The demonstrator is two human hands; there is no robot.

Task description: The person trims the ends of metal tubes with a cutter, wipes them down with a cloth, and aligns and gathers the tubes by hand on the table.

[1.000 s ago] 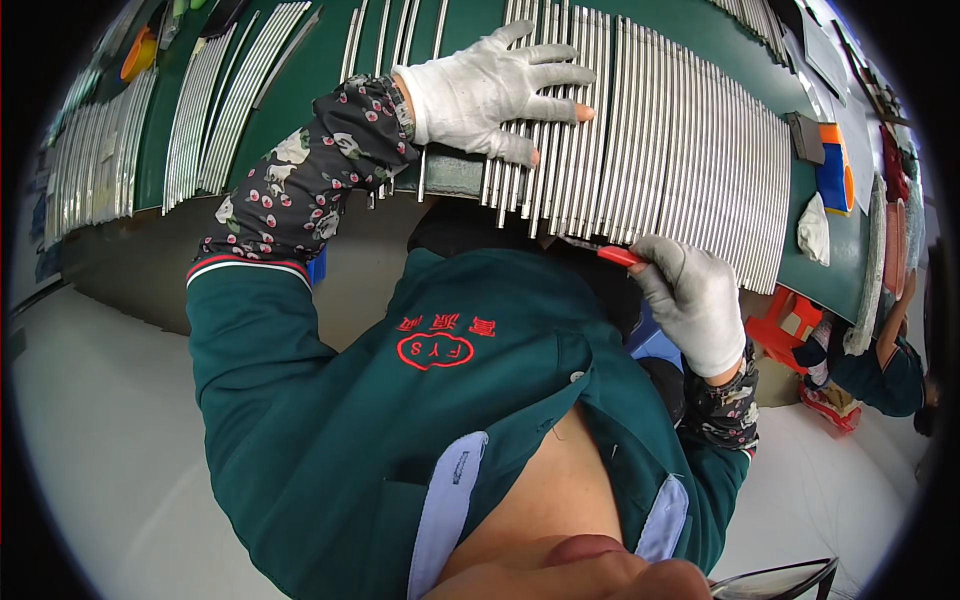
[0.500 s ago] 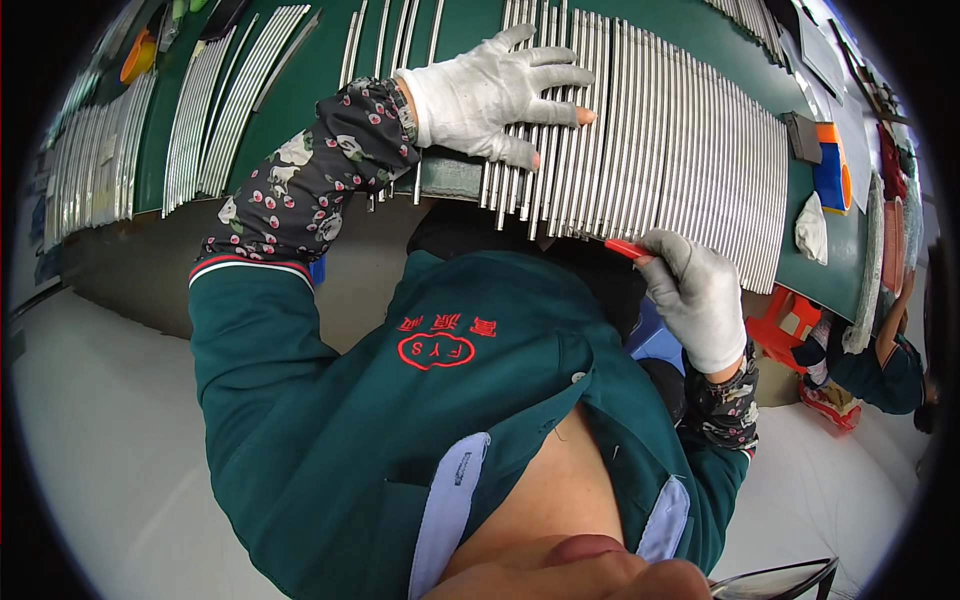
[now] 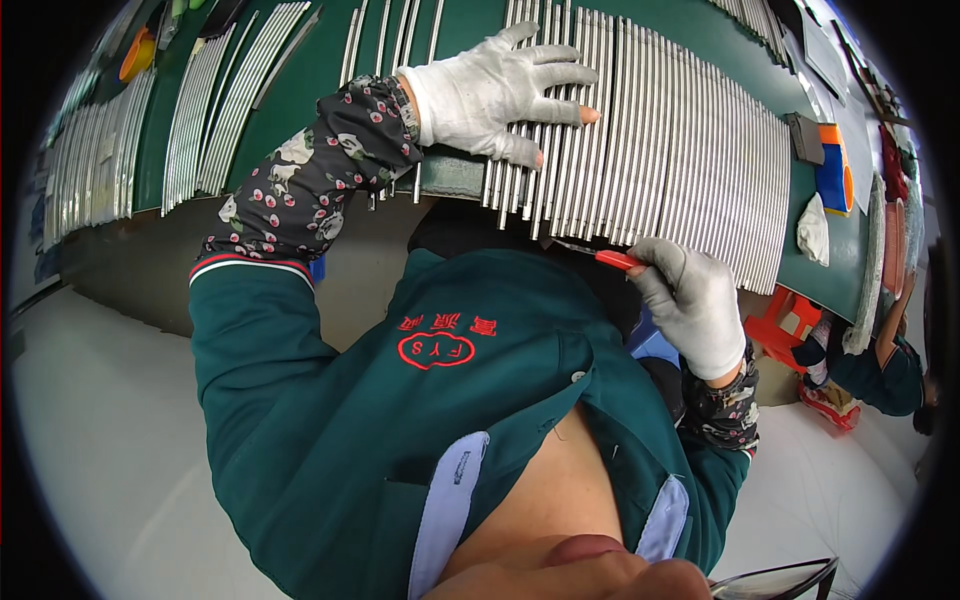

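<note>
A long row of thin metal rods [image 3: 680, 150] lies side by side on a green table [image 3: 300, 90]. My left hand [image 3: 495, 95], in a white glove, lies flat with fingers spread on the rods near the table's front edge. My right hand [image 3: 695, 300], also gloved, grips a small tool with a red handle [image 3: 618, 260]. The tool's tip sits just under the near ends of the rods. Flowered sleeve covers are on both forearms.
More bundles of rods [image 3: 215, 100] lie to the left on the table. At the right end are a white cloth [image 3: 813, 228], a blue and orange object [image 3: 833, 170] and a dark block [image 3: 805, 138]. Another person [image 3: 880, 360] sits at the right by a red stool [image 3: 780, 325].
My right hand has risen slightly with the red-handled tool toward the rod ends. My left hand stays on the rods.
</note>
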